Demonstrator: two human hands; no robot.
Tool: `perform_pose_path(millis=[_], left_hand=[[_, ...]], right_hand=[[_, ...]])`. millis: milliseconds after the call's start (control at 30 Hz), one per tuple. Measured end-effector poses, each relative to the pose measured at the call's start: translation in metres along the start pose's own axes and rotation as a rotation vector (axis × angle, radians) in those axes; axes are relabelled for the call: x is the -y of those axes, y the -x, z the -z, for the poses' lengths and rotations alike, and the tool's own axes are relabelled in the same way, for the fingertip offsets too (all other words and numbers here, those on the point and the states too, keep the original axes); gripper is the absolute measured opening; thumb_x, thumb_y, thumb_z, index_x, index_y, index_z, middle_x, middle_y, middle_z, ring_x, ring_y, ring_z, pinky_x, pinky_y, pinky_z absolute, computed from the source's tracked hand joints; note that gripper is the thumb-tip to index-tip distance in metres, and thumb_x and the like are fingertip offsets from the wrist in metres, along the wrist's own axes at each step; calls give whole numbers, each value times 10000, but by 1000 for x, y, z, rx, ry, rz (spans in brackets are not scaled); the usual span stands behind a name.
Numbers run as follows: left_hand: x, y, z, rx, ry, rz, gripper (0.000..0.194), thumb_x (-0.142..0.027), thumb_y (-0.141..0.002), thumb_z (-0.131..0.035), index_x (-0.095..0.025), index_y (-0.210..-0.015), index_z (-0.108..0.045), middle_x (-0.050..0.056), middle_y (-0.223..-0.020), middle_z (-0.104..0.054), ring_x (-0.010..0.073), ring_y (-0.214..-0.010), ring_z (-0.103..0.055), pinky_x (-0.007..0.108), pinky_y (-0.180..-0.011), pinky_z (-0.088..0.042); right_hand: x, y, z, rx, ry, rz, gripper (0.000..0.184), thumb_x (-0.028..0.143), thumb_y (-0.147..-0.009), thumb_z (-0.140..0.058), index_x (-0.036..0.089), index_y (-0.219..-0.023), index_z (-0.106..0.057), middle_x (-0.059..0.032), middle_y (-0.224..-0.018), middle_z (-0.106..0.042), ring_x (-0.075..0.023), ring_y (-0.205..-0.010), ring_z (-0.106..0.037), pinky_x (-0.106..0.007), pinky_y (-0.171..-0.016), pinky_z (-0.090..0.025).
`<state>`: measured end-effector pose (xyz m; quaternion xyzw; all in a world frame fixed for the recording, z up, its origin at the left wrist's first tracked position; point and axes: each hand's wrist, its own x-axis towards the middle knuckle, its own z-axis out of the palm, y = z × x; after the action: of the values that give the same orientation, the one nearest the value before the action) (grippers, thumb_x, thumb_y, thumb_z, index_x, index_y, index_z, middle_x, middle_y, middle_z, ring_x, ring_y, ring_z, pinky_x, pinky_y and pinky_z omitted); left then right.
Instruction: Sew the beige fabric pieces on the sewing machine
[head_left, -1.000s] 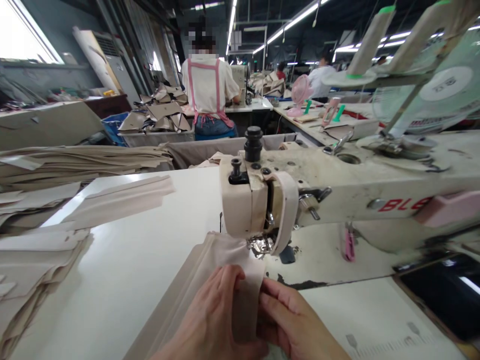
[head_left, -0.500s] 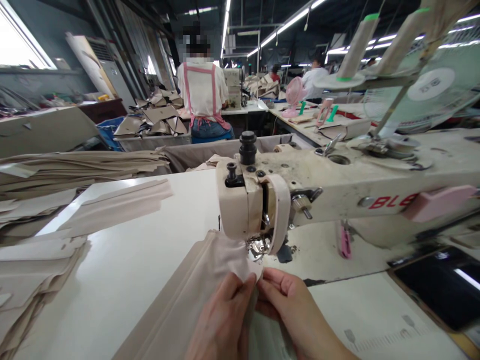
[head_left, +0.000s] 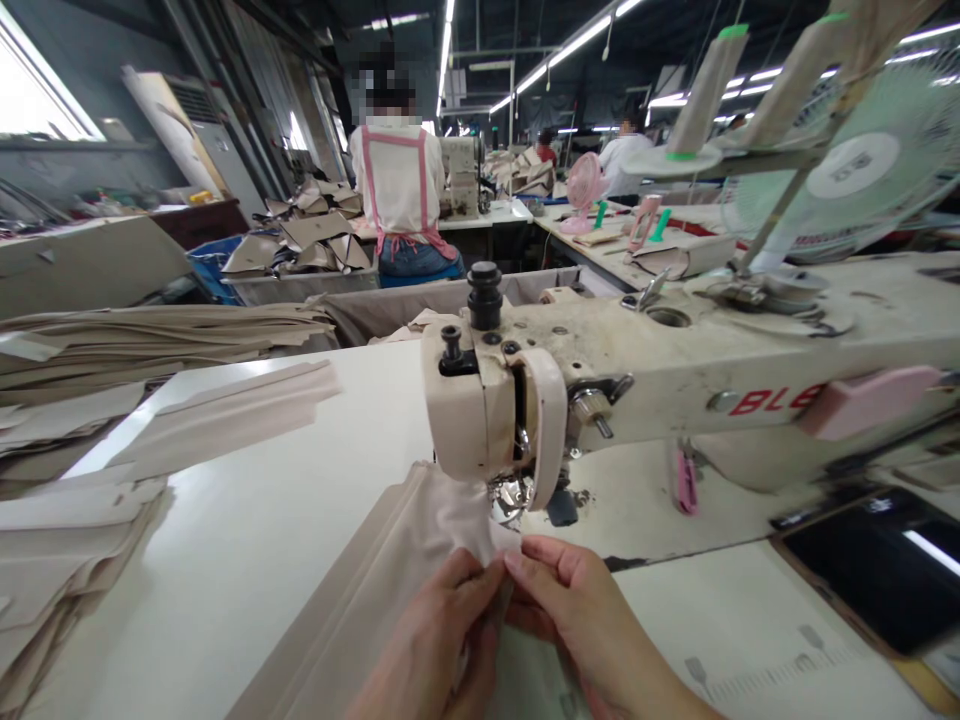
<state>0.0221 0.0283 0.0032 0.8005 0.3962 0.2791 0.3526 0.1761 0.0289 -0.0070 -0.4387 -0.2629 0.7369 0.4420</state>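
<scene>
Below the sewing machine head (head_left: 487,400), we are pinching a beige fabric panel (head_left: 442,525) with both hands. Our left hand (head_left: 427,640) is clenching the panel near its edge, with part of the hand hidden behind the cloth. Our right hand (head_left: 592,625) is grasping the same edge from the other side, thumb and fingers pressing together. The two hands are almost touching. The panel is lying on the white table (head_left: 247,520), its folded length running down past our left hand and its far end bunching up at the metal presser foot (head_left: 511,497). We cannot tell how much of the cloth is passing beneath the foot.

Left of the panel, a loose beige strip (head_left: 225,425) is lying on the table, just beyond a stack of cut pieces (head_left: 67,530). More pieces are piling up in a bin (head_left: 300,282) behind the table. To the right, a pink clip (head_left: 684,482) is hanging below the machine arm, and a black screen (head_left: 862,570) is lying near the table's far corner. Further off, a co-worker (head_left: 397,185) in a pink apron is sitting at another machine, facing away from us.
</scene>
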Motion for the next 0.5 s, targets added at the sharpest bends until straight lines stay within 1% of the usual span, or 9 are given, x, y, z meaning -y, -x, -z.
perform_pose_path(millis=[33,100,167,200,267,333,400,467,500], left_hand=[[0,-7,7,-4,-12,27,247,-136,-902,-383,-156,-938,-627,61,-811,-549,173,-749,-566,256,-661,-452],[5,-22,20,-8,-43,90,263,-192,-953,-370,-162,-874,-619,55,-813,-583,173,-762,-561,266,-688,-425],[12,-38,29,41,-48,151,189,-181,-932,-426,-164,-906,-612,37,-816,-599,166,-766,-558,255,-694,-410],[17,-45,32,95,-34,168,151,-169,-908,-463,-171,-913,-614,18,-794,-599,154,-742,-555,240,-677,-404],[23,-55,36,198,-5,190,101,-162,-862,-527,-185,-862,-625,-25,-707,-577,123,-643,-535,204,-604,-383],[28,-59,37,234,3,211,73,-192,-843,-559,-185,-796,-615,-56,-618,-523,95,-529,-488,182,-520,-347],[29,-60,35,227,-1,248,90,-223,-841,-561,-182,-766,-589,-68,-575,-491,81,-467,-456,172,-472,-321],[28,-59,31,172,-26,295,91,-211,-824,-557,-178,-740,-567,-61,-573,-497,83,-478,-468,167,-463,-313],[28,-58,29,132,-44,322,91,-192,-805,-561,-176,-716,-553,-54,-576,-505,87,-497,-478,165,-463,-310]], right_hand=[[-2,-1,0,-4,8,4,363,444,-679,-809,142,-842,-690,-44,-732,-738,-211,-735,-704,-327,-746,-555],[-4,-5,0,-19,30,27,389,467,-661,-815,155,-854,-686,-37,-761,-742,-206,-725,-700,-330,-734,-557],[-5,-7,0,-33,64,67,402,489,-644,-815,167,-841,-678,-36,-795,-744,-206,-731,-694,-329,-716,-559],[-5,-8,1,-34,85,86,405,501,-640,-811,169,-826,-672,-37,-800,-742,-208,-730,-690,-330,-706,-560],[-5,-10,2,-34,130,115,396,513,-657,-785,171,-808,-656,-40,-793,-734,-209,-722,-684,-339,-701,-562],[-7,-10,4,-41,177,137,375,495,-692,-752,168,-834,-637,-32,-745,-715,-206,-691,-674,-348,-689,-565],[-12,-10,6,-67,216,157,389,424,-712,-743,171,-969,-598,-3,-702,-689,-200,-653,-662,-344,-645,-569],[-18,-8,6,-105,267,176,495,334,-716,-733,185,-1131,-508,33,-678,-663,-191,-599,-649,-328,-575,-564],[-21,-7,6,-119,310,185,517,298,-718,-717,191,-1166,-482,48,-665,-647,-184,-571,-640,-313,-547,-553]])
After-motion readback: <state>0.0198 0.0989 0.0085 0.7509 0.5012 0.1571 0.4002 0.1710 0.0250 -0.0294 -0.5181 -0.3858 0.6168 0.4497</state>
